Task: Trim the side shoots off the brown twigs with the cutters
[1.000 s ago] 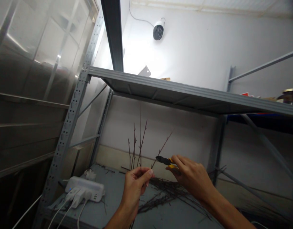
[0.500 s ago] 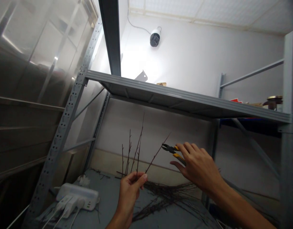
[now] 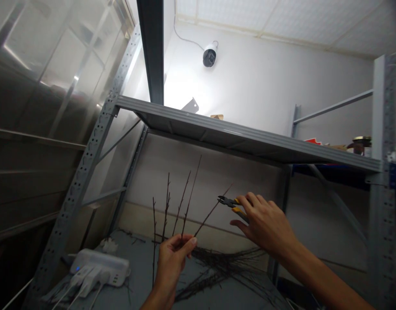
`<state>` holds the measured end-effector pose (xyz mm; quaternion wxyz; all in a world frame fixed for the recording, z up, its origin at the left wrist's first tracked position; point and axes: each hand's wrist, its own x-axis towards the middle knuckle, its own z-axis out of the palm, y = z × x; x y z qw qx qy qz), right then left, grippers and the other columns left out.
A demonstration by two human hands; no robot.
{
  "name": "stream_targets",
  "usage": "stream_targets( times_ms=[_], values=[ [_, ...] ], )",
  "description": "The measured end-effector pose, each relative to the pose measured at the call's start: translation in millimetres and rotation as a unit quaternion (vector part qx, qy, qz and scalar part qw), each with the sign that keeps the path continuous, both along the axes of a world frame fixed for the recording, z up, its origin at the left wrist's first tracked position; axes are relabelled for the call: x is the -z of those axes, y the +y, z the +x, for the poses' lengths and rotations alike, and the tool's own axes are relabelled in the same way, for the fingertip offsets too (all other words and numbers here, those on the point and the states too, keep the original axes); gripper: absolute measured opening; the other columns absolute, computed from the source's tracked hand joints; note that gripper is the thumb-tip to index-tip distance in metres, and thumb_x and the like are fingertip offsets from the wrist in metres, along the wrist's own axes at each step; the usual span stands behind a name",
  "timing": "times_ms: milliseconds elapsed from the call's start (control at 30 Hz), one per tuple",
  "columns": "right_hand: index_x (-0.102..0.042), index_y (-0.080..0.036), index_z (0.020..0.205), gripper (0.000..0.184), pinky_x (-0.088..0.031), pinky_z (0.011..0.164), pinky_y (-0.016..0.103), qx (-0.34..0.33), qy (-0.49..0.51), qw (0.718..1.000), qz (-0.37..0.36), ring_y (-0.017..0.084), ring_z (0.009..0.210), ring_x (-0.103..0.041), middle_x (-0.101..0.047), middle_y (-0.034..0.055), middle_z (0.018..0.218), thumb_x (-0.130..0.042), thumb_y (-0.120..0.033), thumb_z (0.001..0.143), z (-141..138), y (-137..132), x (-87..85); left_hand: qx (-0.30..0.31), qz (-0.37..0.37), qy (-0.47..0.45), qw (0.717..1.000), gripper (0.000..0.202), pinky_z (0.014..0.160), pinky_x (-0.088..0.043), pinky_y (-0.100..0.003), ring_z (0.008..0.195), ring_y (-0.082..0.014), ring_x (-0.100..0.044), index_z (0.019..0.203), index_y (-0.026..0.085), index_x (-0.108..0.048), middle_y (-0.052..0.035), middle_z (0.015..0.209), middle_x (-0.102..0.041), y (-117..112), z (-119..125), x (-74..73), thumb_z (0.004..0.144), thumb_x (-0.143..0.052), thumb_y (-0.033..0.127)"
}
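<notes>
Several thin dark twigs (image 3: 186,211) fan upward from my left hand (image 3: 174,262), whose thumb and fingers are closed on them. One twig (image 3: 208,216) leans away to the right. In my right hand (image 3: 265,221) is a pair of cutting pliers (image 3: 232,203) with black jaws and yellow-and-grey handles. The plier jaws are parted and lie at the upper part of the leaning twig; whether they touch it I cannot tell. Behind and below my hands, a loose heap of twigs (image 3: 227,260) lies on the grey shelf surface (image 3: 143,262).
A white power strip (image 3: 101,267) with plugs and cords sits at the lower left. Overhead runs a grey metal shelf (image 3: 243,131), with a jar (image 3: 361,145) at its right end. Metal uprights (image 3: 378,129) stand at both sides. A camera (image 3: 209,56) hangs on the wall.
The twigs in my left hand have spread and shifted slightly, the leftmost ones further left. The pliers have moved slightly left and down against the leaning twig. The view has shifted a little.
</notes>
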<state>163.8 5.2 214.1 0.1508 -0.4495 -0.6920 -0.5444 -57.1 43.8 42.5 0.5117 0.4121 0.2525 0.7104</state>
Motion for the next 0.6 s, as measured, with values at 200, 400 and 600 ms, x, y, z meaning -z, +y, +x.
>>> stream_targets(
  times_ms=[200,400,600],
  values=[
    [-0.059,-0.024,0.093,0.020,-0.027,0.053,0.032,-0.004,0.071,0.996,-0.061,0.023,0.067,-0.067,-0.071,0.0016,0.089,-0.065,-0.043,0.092,6.9,14.7,7.1,0.001,-0.007,0.003,1.000,0.045,0.042,-0.014,-0.019,0.042,-0.0029,-0.031,0.081,0.013,-0.077,0.0043,0.055,-0.055,-2.7,-2.9,-0.4,0.059,-0.092,0.050],
    [-0.066,-0.023,0.095,0.052,-0.041,0.062,0.033,-0.076,0.242,0.956,-0.144,0.026,0.076,-0.068,-0.072,0.0044,0.084,-0.061,-0.074,0.082,17.7,18.6,0.6,-0.007,-0.015,0.005,1.000,0.047,0.042,-0.015,-0.018,0.043,-0.0034,-0.035,0.079,0.014,-0.077,0.0029,0.058,-0.058,6.3,-6.4,6.0,0.057,-0.092,0.052],
    [-0.071,-0.021,0.099,0.061,-0.045,0.065,0.034,-0.113,0.321,0.902,-0.264,0.024,0.072,-0.065,-0.071,0.0054,0.080,-0.063,-0.077,0.076,22.0,20.6,-4.9,-0.013,-0.020,0.008,1.000,0.052,0.041,-0.013,-0.019,0.039,-0.0028,-0.031,0.080,0.013,-0.078,0.0040,0.053,-0.055,11.9,-7.3,13.9,0.054,-0.092,0.056]
  ],
)
